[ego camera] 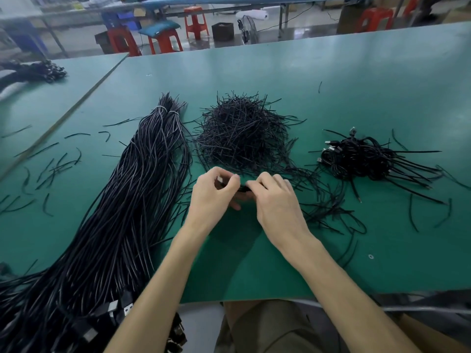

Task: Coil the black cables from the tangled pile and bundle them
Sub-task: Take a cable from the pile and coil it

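Note:
My left hand (214, 189) and my right hand (275, 197) meet at the middle of the green table (356, 80), both gripping a small black coiled cable (242, 188), mostly hidden between the fingers. A long bundle of straight black cables (132, 189) lies to the left, tied near its far end, with plug ends hanging over the front edge. Behind my hands sits a mound of short black twist ties (242, 133). On the right lies a heap of coiled, tied cables (362, 159) with silver plugs.
Loose tie scraps (51, 166) are scattered at the left and right of the table. Another dark cable pile (35, 71) sits on the far left table. Red stools (196, 21), a fan (248, 29) and a box stand on the floor beyond.

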Demonstrator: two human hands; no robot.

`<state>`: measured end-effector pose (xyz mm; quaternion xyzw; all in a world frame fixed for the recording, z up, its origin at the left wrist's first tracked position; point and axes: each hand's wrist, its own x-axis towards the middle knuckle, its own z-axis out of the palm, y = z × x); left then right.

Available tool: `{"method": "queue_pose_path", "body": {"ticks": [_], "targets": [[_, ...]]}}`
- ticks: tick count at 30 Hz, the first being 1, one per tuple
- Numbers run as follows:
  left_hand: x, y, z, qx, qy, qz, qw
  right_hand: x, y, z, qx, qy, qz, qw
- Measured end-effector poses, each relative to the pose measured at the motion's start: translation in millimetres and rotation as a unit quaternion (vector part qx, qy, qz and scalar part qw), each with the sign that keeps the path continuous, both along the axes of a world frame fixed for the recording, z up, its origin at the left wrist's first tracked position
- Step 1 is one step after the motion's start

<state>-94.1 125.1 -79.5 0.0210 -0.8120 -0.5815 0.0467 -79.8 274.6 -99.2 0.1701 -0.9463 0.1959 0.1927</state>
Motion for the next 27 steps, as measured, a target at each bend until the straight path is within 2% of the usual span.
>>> {"method": "queue_pose_path", "body": {"ticks": [2, 3, 5, 7, 9, 14, 20, 23, 27], "targets": [[-5.0, -12.1, 10.8, 0.005, -0.050, -0.077, 0.996, -0.5, -0.5, -0.1, 0.027, 0.000, -0.007, 1.000], [-8.1, -18.4, 15.8, -0.026, -0.061, -0.112, 0.992, -0.6, -1.3, -0.1, 0.038, -0.002, -0.007, 0.999], [-16.5, -27.8, 23.5, -0.167, -0.055, -0.173, 0.969, -0.4, -3.4, 0.2, 0.048, -0.006, -0.006, 0.999], [-25.4, -29.5, 28.3, -0.307, -0.035, -0.211, 0.928, -0.2, -4.8, 0.7, 0.042, -0.002, -0.008, 0.999], [-30.6, -25.9, 29.8, -0.353, -0.026, -0.243, 0.903, 0.7, -4.9, 1.9, 0.030, 0.000, -0.013, 0.999], [-28.4, -14.6, 17.8, -0.319, -0.007, -0.283, 0.905, 0.1, -1.9, 0.9, 0.012, 0.001, -0.033, 0.999], [-25.8, -19.9, -5.5, -0.299, 0.091, -0.234, 0.920, -2.1, -4.9, -1.9, -0.012, 0.032, -0.025, 0.999], [-24.9, -20.9, -9.9, -0.273, 0.115, -0.209, 0.932, -3.0, -7.0, -3.3, 0.025, 0.051, -0.028, 0.998], [-29.6, -26.0, -13.5, -0.265, 0.111, -0.198, 0.937, -3.7, -9.3, -4.6, 0.120, 0.032, -0.021, 0.992]]}}
